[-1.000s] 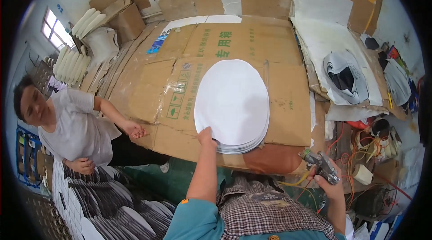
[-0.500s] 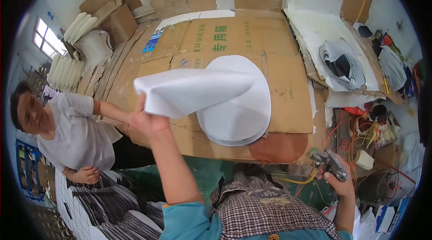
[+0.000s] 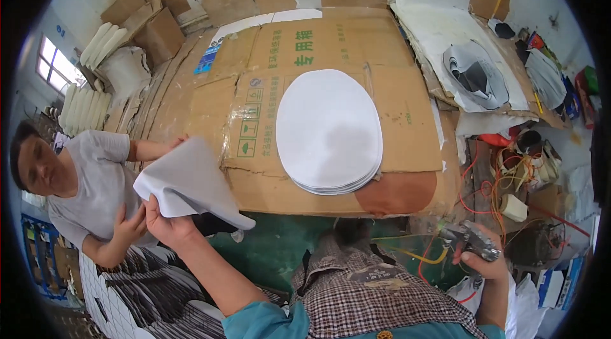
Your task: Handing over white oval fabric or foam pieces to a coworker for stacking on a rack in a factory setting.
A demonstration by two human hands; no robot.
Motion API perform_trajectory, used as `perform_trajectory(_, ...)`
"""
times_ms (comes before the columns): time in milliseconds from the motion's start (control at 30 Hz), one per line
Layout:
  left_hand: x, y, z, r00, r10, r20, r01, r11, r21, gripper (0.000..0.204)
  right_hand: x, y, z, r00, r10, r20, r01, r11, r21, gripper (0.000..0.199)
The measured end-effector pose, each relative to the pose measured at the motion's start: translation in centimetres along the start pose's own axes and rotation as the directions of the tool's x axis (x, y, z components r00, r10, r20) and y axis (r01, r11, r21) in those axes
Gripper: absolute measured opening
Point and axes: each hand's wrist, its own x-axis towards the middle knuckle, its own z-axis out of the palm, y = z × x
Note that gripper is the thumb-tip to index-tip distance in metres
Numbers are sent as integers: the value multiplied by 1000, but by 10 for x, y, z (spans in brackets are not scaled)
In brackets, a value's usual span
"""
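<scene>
My left hand (image 3: 170,227) pinches the edge of a limp white sheet (image 3: 191,177), which droops in a fold to the left of the table. A co-worker (image 3: 105,180) stands there, one hand behind the sheet's upper edge and the other raised beside it; whether either grips it is hidden. On the cardboard-covered table (image 3: 251,183) lies a stack of white oval sheets (image 3: 328,129). At the lower right, my right hand (image 3: 489,261) is wrapped round a metal spray gun (image 3: 468,238), off the table's front edge.
A reddish-brown patch (image 3: 398,193) marks the table's front right corner. Orange hoses (image 3: 503,189) tangle at the right. Folded grey-white pieces (image 3: 477,78) lie on the side surface. Dark-and-white sheets (image 3: 140,282) are piled at lower left. Pale padded pieces (image 3: 83,107) stand at far left.
My left hand has carried the white sheet off the stack, leftward and down to the co-worker. The co-worker's lower hand has risen towards it. My right hand still holds the spray gun.
</scene>
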Motion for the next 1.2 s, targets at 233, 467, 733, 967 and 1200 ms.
perform_trajectory(233, -16, 5, 4, 990, 138, -26, -136, 989, 60, 42, 9, -4, 13, 963, -113, -246, 111, 994, -23, 54)
perform_trajectory(467, -4, 2, -46, 988, 131, 87, -130, 991, -15, 35, -20, -7, 5, 997, -54, -51, 49, 993, -109, 56)
perform_trajectory(733, 3, -47, -98, 985, -89, -147, 82, 995, -51, 30, -21, -25, 18, 981, -85, -177, 54, 983, -178, 57)
perform_trajectory(967, -7, -82, -109, 939, -132, -318, 144, 989, 15, 14, -21, -17, 15, 997, -24, 74, 43, 965, -260, 53)
perform_trajectory(1200, -31, -146, -117, 882, -306, -357, 411, 872, 266, 19, 18, -14, 33, 965, -204, -165, 194, 978, -79, 55)
